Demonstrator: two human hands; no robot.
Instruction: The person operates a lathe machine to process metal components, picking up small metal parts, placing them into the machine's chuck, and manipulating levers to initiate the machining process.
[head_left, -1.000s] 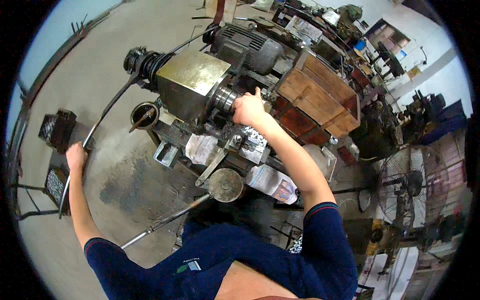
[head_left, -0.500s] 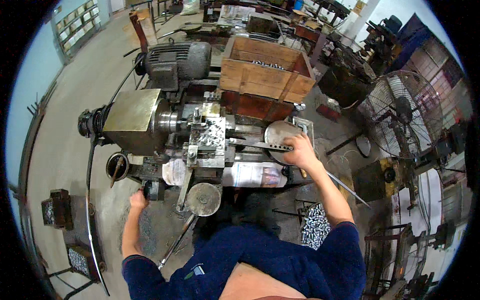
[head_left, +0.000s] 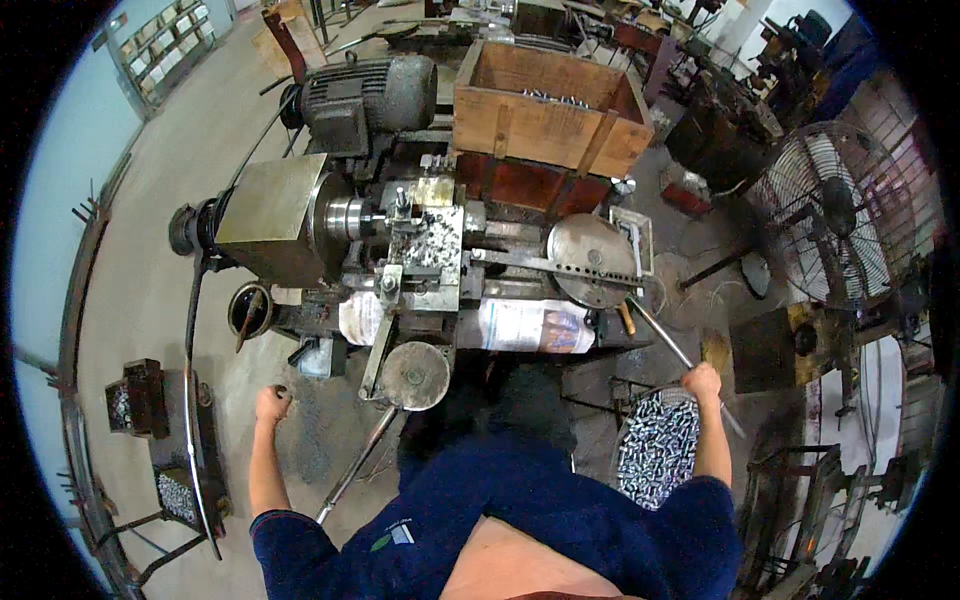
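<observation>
My right hand (head_left: 702, 381) is closed around a long metal lever (head_left: 664, 336), which slants down from a round metal disc (head_left: 592, 240) at the right end of a small lathe. A flat bar with a row of holes (head_left: 545, 264) runs from the disc to the carriage (head_left: 425, 250), which is covered in metal chips. My left hand (head_left: 271, 404) is closed, low on the left, apart from the machine; what its fingers hold, if anything, is too small to name. Above it is the silvery spindle (head_left: 343, 217) beside the headstock (head_left: 270, 215).
Behind the lathe stand a motor (head_left: 370, 98) and a wooden crate (head_left: 530, 125) with small metal parts. A basket of shiny metal pieces (head_left: 655, 450) is near my right arm. A dark pot with a brush (head_left: 250, 310) hangs left, a second disc (head_left: 415, 376) in front, a large fan (head_left: 830, 210) right.
My right hand has left the holed bar at the disc and moved down and right onto the lever. My left hand remains closed, now a little farther from the lathe's front edge.
</observation>
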